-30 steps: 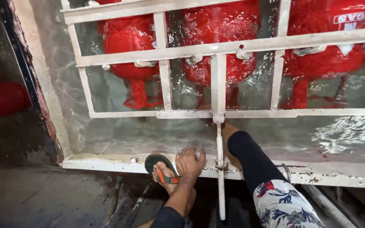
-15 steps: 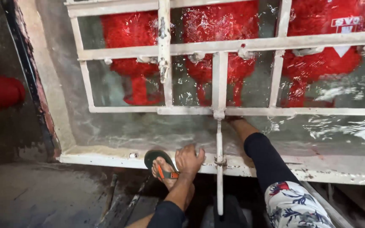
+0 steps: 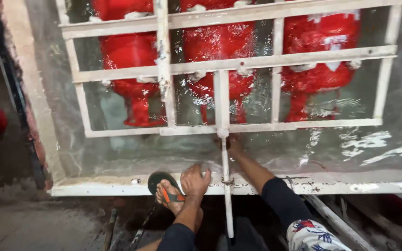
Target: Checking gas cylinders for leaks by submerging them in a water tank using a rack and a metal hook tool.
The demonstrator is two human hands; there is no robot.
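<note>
Below a white metal grate [image 3: 219, 65], red cylinders [image 3: 215, 46] sit submerged in a water tank [image 3: 257, 153].

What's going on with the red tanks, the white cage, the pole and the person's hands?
Red tanks: underwater, held beneath the cage.
Cage: lowered in the tub, partly underwater.
Pole: joined to the cage, crossing the tub rim.
Left hand: resting on the rim.
Right hand: in the water, at the pole.
Foot: in a sandal, on the rim.
</note>
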